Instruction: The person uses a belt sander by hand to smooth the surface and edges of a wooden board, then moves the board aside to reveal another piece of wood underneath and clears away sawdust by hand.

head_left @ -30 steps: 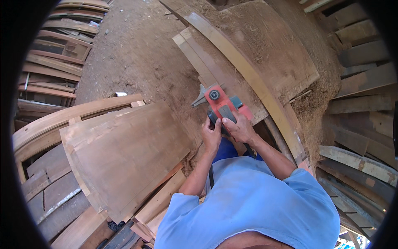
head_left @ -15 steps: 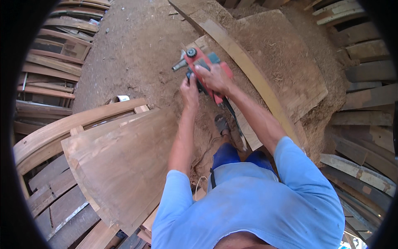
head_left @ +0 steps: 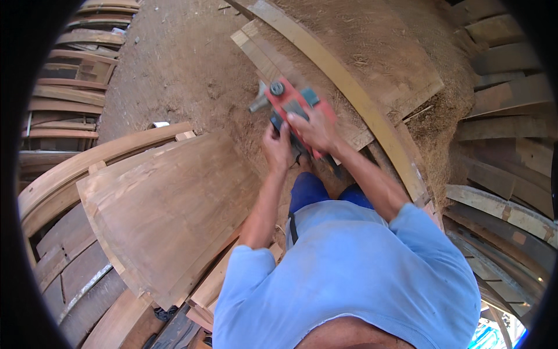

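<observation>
A red electric hand planer point(head_left: 288, 99) with a dark round knob and a metallic chute at its side is over a long pale wooden board point(head_left: 256, 46). Around the planer's rear handle my right hand point(head_left: 315, 129) is closed. My left hand point(head_left: 277, 146) grips the planer's dark left side, fingers partly hidden. The planer's sole is hidden, so contact with the board cannot be made out. A dark cord trails from the rear toward my legs.
A thick yellowish beam point(head_left: 343, 84) runs along the board's right side. To my left lies a wide wooden panel point(head_left: 168, 203) beside a framed wooden piece point(head_left: 110, 157). Stacked lumber point(head_left: 64, 119) lines the left; more planks point(head_left: 511, 134) stand at right. Shavings cover the ground.
The planer and both hands have moved back toward me along the board, baring more of its far end. The view has also shifted. My grip stays the same.
</observation>
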The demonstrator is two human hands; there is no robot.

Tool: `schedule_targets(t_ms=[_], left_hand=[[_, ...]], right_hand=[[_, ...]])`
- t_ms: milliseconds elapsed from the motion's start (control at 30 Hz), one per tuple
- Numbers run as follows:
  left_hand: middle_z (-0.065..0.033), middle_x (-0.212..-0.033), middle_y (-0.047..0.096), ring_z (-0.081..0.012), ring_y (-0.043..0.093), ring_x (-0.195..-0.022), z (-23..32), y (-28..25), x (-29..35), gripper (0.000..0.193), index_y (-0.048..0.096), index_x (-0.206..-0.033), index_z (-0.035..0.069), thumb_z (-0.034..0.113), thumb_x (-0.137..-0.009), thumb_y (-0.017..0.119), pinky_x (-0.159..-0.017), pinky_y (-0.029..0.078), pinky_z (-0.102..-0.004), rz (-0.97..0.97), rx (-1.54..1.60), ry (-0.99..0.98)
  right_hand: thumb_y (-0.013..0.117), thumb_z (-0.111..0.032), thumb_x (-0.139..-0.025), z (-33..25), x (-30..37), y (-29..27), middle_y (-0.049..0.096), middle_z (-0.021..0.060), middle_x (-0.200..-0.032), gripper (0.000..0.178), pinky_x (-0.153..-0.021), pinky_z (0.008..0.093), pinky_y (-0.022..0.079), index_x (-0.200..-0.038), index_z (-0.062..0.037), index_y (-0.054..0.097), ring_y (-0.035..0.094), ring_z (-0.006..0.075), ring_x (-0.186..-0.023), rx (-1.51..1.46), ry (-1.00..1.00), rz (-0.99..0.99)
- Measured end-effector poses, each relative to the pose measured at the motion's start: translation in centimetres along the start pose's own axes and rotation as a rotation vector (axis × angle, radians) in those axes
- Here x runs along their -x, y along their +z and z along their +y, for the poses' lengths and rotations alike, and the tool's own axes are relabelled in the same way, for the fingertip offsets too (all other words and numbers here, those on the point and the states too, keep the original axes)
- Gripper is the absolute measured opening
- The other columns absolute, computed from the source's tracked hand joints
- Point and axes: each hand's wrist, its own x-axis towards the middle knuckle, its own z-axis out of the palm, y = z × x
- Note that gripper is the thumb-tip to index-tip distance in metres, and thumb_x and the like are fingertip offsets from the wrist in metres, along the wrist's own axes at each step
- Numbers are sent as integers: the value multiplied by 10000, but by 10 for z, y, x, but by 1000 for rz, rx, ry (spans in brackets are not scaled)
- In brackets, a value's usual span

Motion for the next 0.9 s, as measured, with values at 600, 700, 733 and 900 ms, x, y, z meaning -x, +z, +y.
schedule_targets(t_ms=[600, 700, 733, 900], left_hand=[[-78, -1060, 735, -127, 688, -959, -11, 4, 76, 325, 646, -1248, -13, 168, -984, 697, -848, 551, -287, -21, 57, -152], [-73, -1071, 733, -123, 687, -943, 1, -2, 26, 322, 650, -1247, -15, 162, -982, 698, -833, 550, -279, -20, 117, -94], [-63, -1062, 731, -110, 677, -918, 4, -3, 10, 305, 659, -1235, -14, 152, -982, 698, -808, 543, -266, 11, 115, -100], [-39, -1033, 728, -87, 655, -887, 28, -22, -79, 288, 670, -1221, -11, 154, -986, 692, -784, 533, -256, 13, 80, -84]], right_hand=[[623, -556, -918, 24, 80, -10, 670, 278, -912, 654, -760, 459, 529, -1041, 86, 617, 694, 391, -874, -26, 78, -60], [623, -547, -920, 8, 31, -2, 670, 287, -884, 650, -737, 457, 534, -1021, 95, 619, 700, 393, -849, 11, 22, -24], [624, -542, -921, 4, 14, 0, 670, 289, -873, 646, -731, 456, 536, -1012, 98, 621, 702, 394, -841, 29, -4, -8], [623, -501, -928, -36, -73, 14, 672, 277, -822, 602, -720, 455, 533, -984, 98, 645, 713, 367, -831, -22, 2, -1]])
